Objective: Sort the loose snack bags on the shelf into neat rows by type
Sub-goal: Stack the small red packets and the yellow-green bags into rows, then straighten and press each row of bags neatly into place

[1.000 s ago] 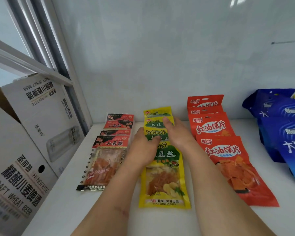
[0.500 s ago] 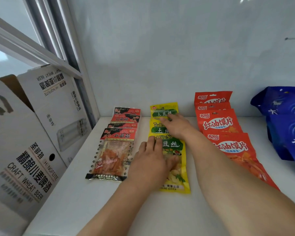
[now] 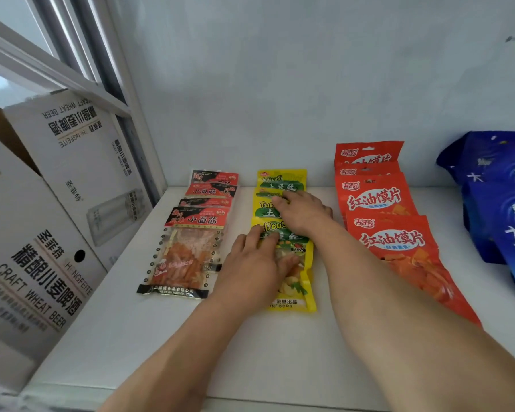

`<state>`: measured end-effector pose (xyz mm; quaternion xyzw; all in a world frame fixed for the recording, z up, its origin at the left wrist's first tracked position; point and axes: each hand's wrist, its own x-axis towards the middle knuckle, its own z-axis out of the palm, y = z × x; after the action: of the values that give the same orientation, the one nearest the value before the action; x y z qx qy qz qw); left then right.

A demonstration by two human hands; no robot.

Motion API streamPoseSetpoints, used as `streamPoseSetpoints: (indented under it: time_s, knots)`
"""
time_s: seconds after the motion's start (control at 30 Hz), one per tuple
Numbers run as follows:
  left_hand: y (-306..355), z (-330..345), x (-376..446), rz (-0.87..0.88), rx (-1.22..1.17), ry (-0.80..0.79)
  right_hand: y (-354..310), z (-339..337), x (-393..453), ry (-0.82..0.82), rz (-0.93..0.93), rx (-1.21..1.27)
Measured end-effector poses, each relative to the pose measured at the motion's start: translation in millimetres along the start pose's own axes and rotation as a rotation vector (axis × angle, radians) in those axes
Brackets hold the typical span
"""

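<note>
Three rows of overlapping snack bags lie on the white shelf. On the left is a row of black-and-red bags, in the middle a row of yellow bags, on the right a row of red-orange bags. My left hand lies flat with straight fingers on the front yellow bag. My right hand rests palm down on the yellow bags further back, fingers pointing left. Both hands cover the middle of that row.
A white craft-beer carton stands against the shelf's left side beside a metal frame post. Several blue bags are piled at the right edge. A pale wall closes the back.
My left hand slid back from the middle yellow bags onto the front one. My right hand stayed on the back yellow bags. The camera view shifted slightly.
</note>
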<state>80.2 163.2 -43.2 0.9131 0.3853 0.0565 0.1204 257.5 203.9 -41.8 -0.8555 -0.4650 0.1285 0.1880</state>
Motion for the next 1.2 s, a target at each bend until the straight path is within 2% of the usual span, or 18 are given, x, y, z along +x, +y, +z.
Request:
streamPoseSetpoints:
  time_s: [0.13, 0.3, 0.5, 0.67, 0.7, 0.77, 0.83, 0.87, 0.93, 1.0, 1.07, 1.2]
  knots:
    - [4, -5, -5, 0.022, -0.020, -0.021, -2, -5, -5, 0.012, 0.013, 0.054]
    - [-2, 1, -6, -0.023, -0.118, 0.017, -12, -18, -27, 0.064, 0.036, 0.281]
    - [-5, 0, -3, -0.019, -0.193, 0.072, -6, -59, -85, 0.126, -0.050, 0.392]
    - [1, -11, -6, -0.036, -0.099, 0.051, 38, -83, -133, 0.320, -0.069, 0.470]
    - [5, -13, -8, -0.061, -0.083, 0.076, 52, -86, -140, 0.370, -0.037, 0.495]
    - [23, -17, -15, -0.069, -0.079, 0.242, 78, -91, -155, 0.461, 0.035, 0.493]
    - [55, -17, -19, 0.031, -0.204, 0.415, 102, -91, -159, 0.547, 0.092, 0.499]
    - [75, -15, -19, 0.082, -0.325, 0.422, 112, -89, -160, 0.552, 0.121, 0.517]
    - [111, -7, -12, 0.062, -0.584, 0.299, 126, -86, -160, 0.469, 0.176, 0.523]
    - [134, 5, 3, -0.050, -0.729, 0.220, 136, -83, -156, 0.359, 0.208, 0.516]
    - [145, 16, 15, -0.148, -0.754, 0.177, 141, -82, -154, 0.268, 0.188, 0.524]
    - [155, 22, 26, -0.164, -0.773, 0.154, 143, -79, -145, 0.178, 0.127, 0.496]
